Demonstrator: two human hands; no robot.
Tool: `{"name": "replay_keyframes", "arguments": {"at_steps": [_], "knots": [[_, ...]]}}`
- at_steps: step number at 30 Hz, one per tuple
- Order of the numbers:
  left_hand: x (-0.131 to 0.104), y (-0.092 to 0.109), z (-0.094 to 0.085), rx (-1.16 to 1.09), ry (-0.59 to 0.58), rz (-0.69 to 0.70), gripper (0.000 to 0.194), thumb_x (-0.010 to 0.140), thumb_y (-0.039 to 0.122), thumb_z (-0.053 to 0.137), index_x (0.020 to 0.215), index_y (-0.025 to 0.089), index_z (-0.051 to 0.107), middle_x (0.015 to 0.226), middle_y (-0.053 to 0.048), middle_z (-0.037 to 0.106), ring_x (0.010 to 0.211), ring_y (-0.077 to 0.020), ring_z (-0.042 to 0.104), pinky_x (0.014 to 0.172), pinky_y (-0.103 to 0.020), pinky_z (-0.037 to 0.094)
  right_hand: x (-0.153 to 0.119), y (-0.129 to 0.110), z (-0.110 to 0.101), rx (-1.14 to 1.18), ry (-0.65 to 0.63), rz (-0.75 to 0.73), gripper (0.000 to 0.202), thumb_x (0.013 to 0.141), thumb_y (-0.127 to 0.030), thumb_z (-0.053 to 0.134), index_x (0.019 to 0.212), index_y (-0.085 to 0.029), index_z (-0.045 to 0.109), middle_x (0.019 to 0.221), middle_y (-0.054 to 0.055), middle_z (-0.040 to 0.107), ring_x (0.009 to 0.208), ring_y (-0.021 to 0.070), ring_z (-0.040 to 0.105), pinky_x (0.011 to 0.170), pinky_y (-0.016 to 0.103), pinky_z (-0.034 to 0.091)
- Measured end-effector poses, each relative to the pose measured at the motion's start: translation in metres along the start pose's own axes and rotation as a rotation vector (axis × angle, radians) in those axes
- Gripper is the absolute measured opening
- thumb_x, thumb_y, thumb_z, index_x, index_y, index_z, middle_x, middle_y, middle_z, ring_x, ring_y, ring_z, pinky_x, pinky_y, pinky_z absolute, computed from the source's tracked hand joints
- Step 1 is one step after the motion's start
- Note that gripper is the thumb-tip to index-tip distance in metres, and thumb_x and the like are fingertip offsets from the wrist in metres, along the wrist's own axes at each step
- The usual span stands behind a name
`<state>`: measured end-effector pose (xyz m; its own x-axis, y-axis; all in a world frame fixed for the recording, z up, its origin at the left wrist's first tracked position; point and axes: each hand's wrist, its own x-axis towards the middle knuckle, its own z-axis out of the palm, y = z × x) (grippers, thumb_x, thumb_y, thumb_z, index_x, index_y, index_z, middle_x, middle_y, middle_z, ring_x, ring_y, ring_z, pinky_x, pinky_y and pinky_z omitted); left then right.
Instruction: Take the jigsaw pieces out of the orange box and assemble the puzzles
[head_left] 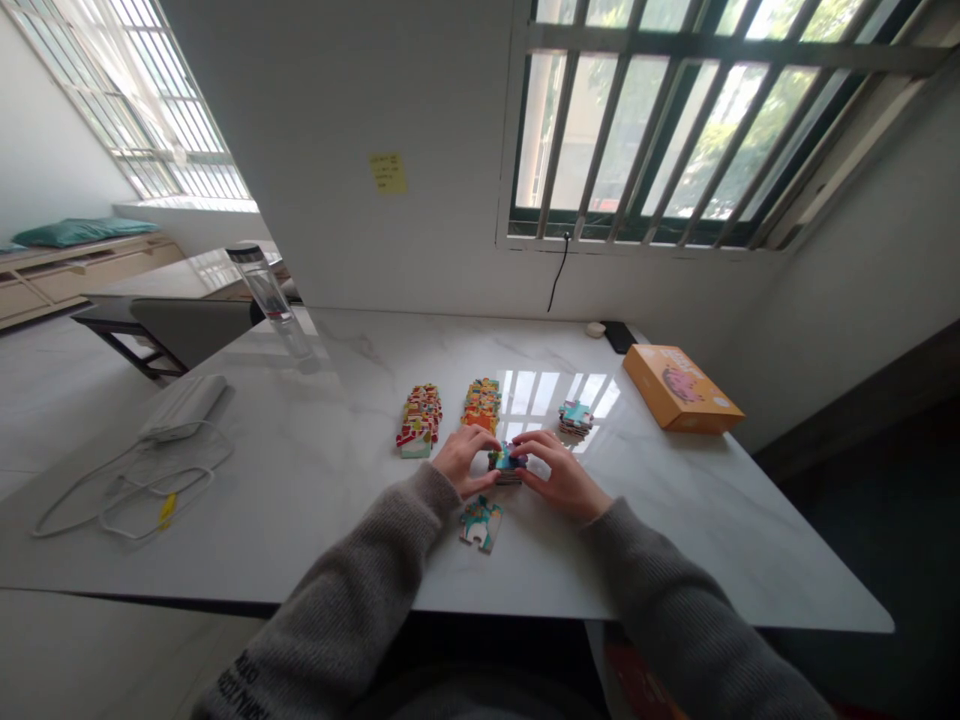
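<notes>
Between my two hands stands a small stack of jigsaw puzzle pieces (508, 464), its top blue and purple. My left hand (468, 462) grips the stack's left side with thumb and fingers. From the right, my right hand (559, 474) holds it the same way. A loose teal and white puzzle piece (481, 524) lies flat just in front of my left hand. Beyond my hands are a red and white row of overlapping pieces (420, 418) and an orange row of overlapping pieces (481, 402). Another stack of puzzle pieces (576, 418) sits past my right hand.
An orange box (681, 388) rests at the table's right, near a black phone-like object (619, 337) and a small white round item (595, 329). At the left are a clear bottle (262, 285) and a white device (184, 407) with a looped cable (124, 530).
</notes>
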<state>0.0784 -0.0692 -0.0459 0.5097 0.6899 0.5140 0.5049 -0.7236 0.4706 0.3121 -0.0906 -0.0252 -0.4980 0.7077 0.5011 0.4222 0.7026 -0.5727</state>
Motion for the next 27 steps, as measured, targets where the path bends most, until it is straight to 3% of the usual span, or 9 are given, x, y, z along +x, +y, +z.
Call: {"name": "replay_keyframes", "arguments": {"at_steps": [8, 27], "knots": [[-0.0002, -0.0030, 0.0021, -0.070, -0.013, 0.033, 0.033, 0.073, 0.025, 0.073, 0.103, 0.021, 0.061, 0.110, -0.008, 0.061, 0.106, -0.0257, 0.058, 0.095, -0.043, 0.049, -0.0007, 0.0070, -0.0026, -0.009, -0.026, -0.004, 0.019, 0.091, -0.030, 0.065, 0.110, -0.028, 0.069, 0.116, 0.008, 0.067, 0.108, 0.0250, 0.060, 0.094, 0.045, 0.051], [0.0005, 0.0001, 0.0049, -0.045, -0.003, 0.050, 0.028, 0.073, 0.022, 0.072, 0.099, 0.022, 0.062, 0.105, -0.006, 0.061, 0.099, -0.0241, 0.058, 0.092, -0.041, 0.050, -0.0015, 0.0084, 0.0013, -0.018, -0.033, 0.001, 0.020, 0.091, -0.029, 0.066, 0.111, -0.028, 0.068, 0.118, 0.009, 0.066, 0.110, 0.0253, 0.060, 0.096, 0.046, 0.051]]}}
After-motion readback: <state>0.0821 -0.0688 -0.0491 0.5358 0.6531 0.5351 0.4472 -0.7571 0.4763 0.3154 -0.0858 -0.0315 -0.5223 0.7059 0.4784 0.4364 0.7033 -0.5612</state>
